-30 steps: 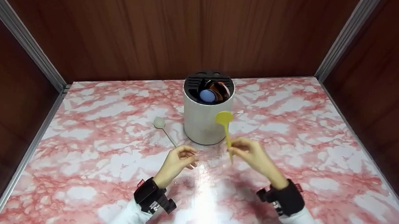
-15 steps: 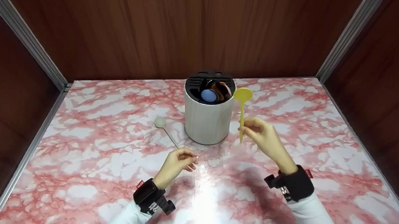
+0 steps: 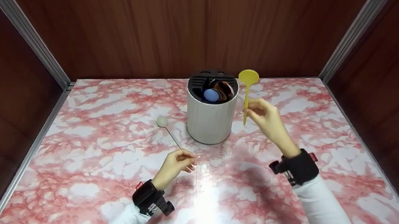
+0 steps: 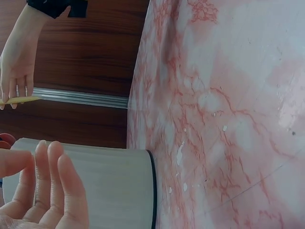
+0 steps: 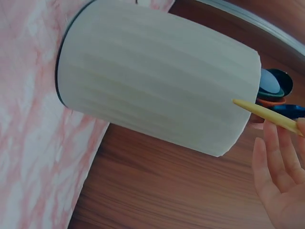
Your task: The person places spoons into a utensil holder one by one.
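My right hand (image 3: 269,121) pinches the handle of a yellow round-headed spoon (image 3: 248,77) between thumb and fingertips. The spoon stands upright, head up, in the air just right of the white utensil holder (image 3: 209,123). In the right wrist view, the yellow handle's tip (image 5: 243,104) shows in front of the holder's wall. My left hand (image 3: 177,164) hovers low in front of the holder with loosely bent fingers (image 4: 56,183) and nothing between them. Behind it a pale grey spoon (image 3: 162,121) lies on the table, the end of its handle hidden by that hand.
Inside the holder's black slotted top (image 3: 202,79) stand several utensils, among them one with a light blue round head (image 3: 211,95). Brown wood-grain panels (image 3: 178,27) enclose the pink marbled table (image 3: 109,147) at the back and both sides.
The right hand has lifted the yellow spoon up and to the right, from in front of the holder to beside its rim. The left hand has hardly moved.
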`<act>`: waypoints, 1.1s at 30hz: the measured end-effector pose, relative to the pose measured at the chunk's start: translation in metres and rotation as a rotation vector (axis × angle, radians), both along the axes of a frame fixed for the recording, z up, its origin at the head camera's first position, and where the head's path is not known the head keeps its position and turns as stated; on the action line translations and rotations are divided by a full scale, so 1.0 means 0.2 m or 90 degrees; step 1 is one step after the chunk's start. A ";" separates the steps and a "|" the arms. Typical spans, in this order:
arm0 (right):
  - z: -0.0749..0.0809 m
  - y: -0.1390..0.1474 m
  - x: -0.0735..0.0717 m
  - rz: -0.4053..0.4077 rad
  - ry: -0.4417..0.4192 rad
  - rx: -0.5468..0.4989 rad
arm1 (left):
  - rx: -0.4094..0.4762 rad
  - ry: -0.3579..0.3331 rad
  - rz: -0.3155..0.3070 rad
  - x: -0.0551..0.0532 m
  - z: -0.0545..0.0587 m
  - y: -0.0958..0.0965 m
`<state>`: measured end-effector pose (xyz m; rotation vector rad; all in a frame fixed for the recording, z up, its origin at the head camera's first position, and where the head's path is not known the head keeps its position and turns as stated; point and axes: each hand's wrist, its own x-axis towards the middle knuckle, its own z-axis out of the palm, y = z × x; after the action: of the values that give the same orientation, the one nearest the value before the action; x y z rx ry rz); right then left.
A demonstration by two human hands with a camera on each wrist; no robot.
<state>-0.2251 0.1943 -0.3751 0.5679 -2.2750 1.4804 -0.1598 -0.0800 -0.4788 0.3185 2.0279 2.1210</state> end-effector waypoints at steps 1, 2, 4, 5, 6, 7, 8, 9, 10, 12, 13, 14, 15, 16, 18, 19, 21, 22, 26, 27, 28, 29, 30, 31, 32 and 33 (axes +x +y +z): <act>0.01 0.00 -0.01 -0.001 0.003 -0.001 | 0.002 0.000 0.000 0.00 0.00 0.00; 0.03 0.00 -0.03 -0.004 0.005 -0.002 | 0.003 -0.003 0.000 0.00 0.00 0.00; 0.06 -0.01 -0.05 -0.004 0.003 -0.009 | 0.004 -0.004 0.001 0.00 0.00 0.00; 0.07 -0.01 -0.07 -0.005 0.002 -0.013 | 0.005 -0.005 0.002 0.00 0.00 -0.01; 0.09 -0.01 -0.09 -0.007 0.002 -0.016 | 0.004 -0.005 0.004 0.00 0.00 -0.01; 0.10 -0.02 -0.10 -0.008 0.002 -0.019 | 0.002 -0.007 0.005 0.00 0.00 -0.01; 0.12 -0.02 -0.12 -0.012 0.002 -0.020 | 0.001 -0.007 0.007 0.01 0.00 -0.01; 0.13 -0.03 -0.13 -0.014 0.003 -0.025 | 0.000 -0.006 0.008 0.01 -0.01 -0.01; 0.15 -0.03 -0.15 -0.019 0.005 -0.029 | -0.001 -0.006 0.010 0.01 -0.01 -0.01; 0.18 -0.05 -0.18 -0.024 0.012 -0.049 | -0.004 -0.005 0.012 0.01 -0.01 -0.01; 0.19 -0.05 -0.19 -0.025 0.016 -0.061 | -0.005 -0.004 0.012 0.01 -0.01 -0.01; 0.20 -0.06 -0.20 -0.027 0.021 -0.073 | -0.007 -0.001 0.012 0.01 -0.01 -0.01; 0.21 -0.06 -0.22 -0.028 0.027 -0.084 | -0.007 -0.001 0.013 0.02 -0.01 -0.01; 0.21 -0.07 -0.23 -0.030 0.031 -0.093 | -0.007 0.000 0.014 0.02 -0.01 -0.01; 0.23 -0.08 -0.25 -0.030 0.034 -0.104 | -0.009 0.001 0.015 0.02 -0.01 -0.01; 0.23 -0.09 -0.26 -0.035 0.033 -0.103 | -0.009 0.002 0.016 0.02 -0.01 -0.01; 0.23 -0.10 -0.28 -0.043 0.028 -0.097 | -0.010 0.003 0.020 0.01 -0.02 -0.02; 0.23 -0.11 -0.29 -0.046 0.025 -0.094 | -0.010 0.003 0.021 0.01 -0.02 -0.02; 0.22 -0.13 -0.32 -0.053 0.008 -0.086 | -0.011 0.005 0.026 0.01 -0.02 -0.02; 0.21 -0.14 -0.33 -0.052 0.002 -0.086 | -0.012 0.003 0.027 0.01 -0.02 -0.02; 0.20 -0.14 -0.33 -0.054 -0.003 -0.082 | -0.011 0.003 0.026 0.02 -0.02 -0.02; 0.20 -0.15 -0.33 -0.055 -0.007 -0.079 | -0.011 0.003 0.025 0.02 -0.02 -0.02; 0.19 -0.15 -0.33 -0.055 -0.012 -0.076 | -0.011 0.003 0.024 0.02 -0.02 -0.02; 0.18 -0.15 -0.33 -0.057 -0.016 -0.073 | -0.011 0.001 0.023 0.02 -0.02 -0.02; 0.18 -0.16 -0.33 -0.059 -0.019 -0.069 | -0.012 0.001 0.023 0.02 -0.02 -0.02; 0.17 -0.16 -0.33 -0.060 -0.022 -0.063 | -0.012 0.002 0.022 0.02 -0.02 -0.02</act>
<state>-0.2910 0.1630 -0.3402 0.4037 -2.2064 1.5577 -0.1563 -0.0841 -0.4830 0.2853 2.0685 2.1220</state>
